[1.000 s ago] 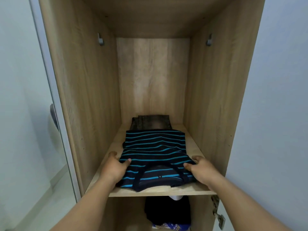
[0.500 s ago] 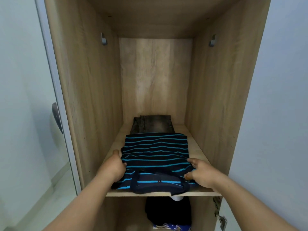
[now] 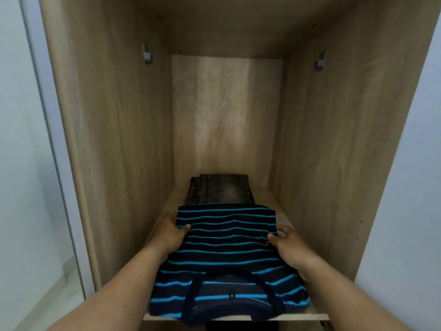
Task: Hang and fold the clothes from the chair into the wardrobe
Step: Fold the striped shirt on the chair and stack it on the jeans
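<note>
We are holding a folded navy shirt (image 3: 226, 254) with bright blue stripes, which is lying flat on the wooden shelf (image 3: 284, 212) of the wardrobe (image 3: 114, 130), its collar end facing us and drooping slightly over the shelf's front edge. Our left hand (image 3: 167, 237) is gripping the shirt's left side, thumb lying on top of the fabric while the fingers are tucking down beside or under the edge. Our right hand (image 3: 290, 247) is gripping the right side in the same way, thumb pressing onto the stripes and fingers curling around the edge. Just behind the shirt, a folded pair of dark grey jeans (image 3: 219, 188) is resting toward the back panel, its near end touching or slipping under the shirt's far edge; we cannot tell which. Two grey rail brackets are sitting high on the side walls, the left bracket (image 3: 146, 53) and the right bracket (image 3: 320, 60). Something dark (image 3: 241, 326) is showing under the shelf.
</note>
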